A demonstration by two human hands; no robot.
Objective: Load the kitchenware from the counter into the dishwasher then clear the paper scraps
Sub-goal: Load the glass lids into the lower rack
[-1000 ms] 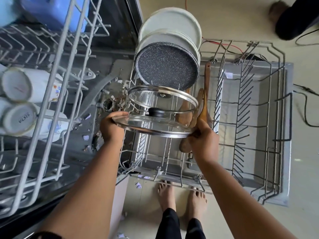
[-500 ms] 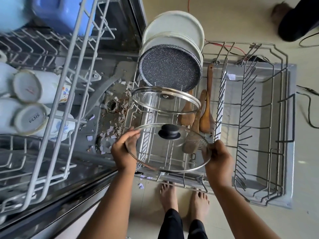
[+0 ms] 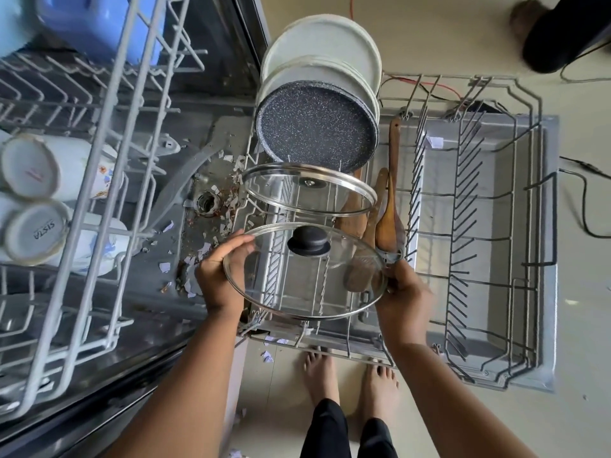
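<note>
A glass lid (image 3: 297, 285) with a black knob and steel rim is held tilted over the front of the lower dishwasher rack (image 3: 535, 180). My left hand (image 3: 220, 279) grips its left rim and my right hand (image 3: 405, 299) grips its right rim. Just behind it a second glass lid (image 3: 309, 190) stands on edge in the rack. Further back stand a dark speckled plate (image 3: 315, 127) and white plates (image 3: 324, 44). Wooden spoons (image 3: 390, 206) lie beside the lids. Paper scraps (image 3: 228, 200) litter the dishwasher floor.
The upper rack (image 3: 99, 153) is pulled out at left, holding white mugs (image 3: 36, 233) and blue containers (image 3: 96, 24). The right half of the lower rack holds nothing. My bare feet (image 3: 350, 378) stand in front. Cables (image 3: 585, 193) and another person's foot (image 3: 525, 14) are on the floor.
The held lid went from nearly flat to tilted up on edge and moved toward me, away from the standing lid. Both hands stayed on its rim.
</note>
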